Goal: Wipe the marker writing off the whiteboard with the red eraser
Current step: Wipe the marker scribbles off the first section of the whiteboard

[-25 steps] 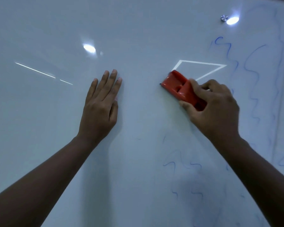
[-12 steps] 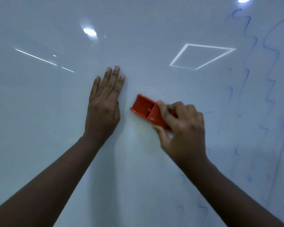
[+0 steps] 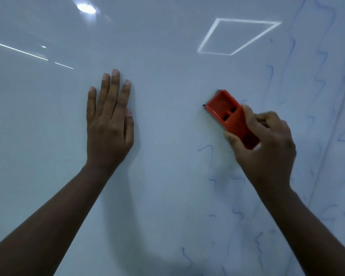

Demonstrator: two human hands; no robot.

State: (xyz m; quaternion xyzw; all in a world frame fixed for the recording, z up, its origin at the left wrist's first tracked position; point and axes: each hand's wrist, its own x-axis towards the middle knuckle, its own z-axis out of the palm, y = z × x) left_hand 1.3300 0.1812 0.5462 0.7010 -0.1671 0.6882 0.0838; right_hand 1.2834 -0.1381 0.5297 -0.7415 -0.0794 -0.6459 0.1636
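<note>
A white whiteboard [image 3: 167,80] fills the head view. My right hand [image 3: 267,148] grips the red eraser [image 3: 225,112] by its lower end and holds it flat against the board, right of centre. Blue marker squiggles [image 3: 325,56] run down the board's right side, and fainter blue marks [image 3: 207,148] lie below the eraser. My left hand [image 3: 110,120] rests flat on the board at centre left, fingers straight and pointing up.
Ceiling lights reflect on the glossy board: a bright spot [image 3: 86,8] at top left and a square outline [image 3: 237,36] above the eraser. A pale vertical seam [image 3: 331,148] runs down the far right.
My right hand slid the eraser down-left toward my left hand, then back to the right and slightly up. My left hand stayed flat on the board. The view has tilted downward.
</note>
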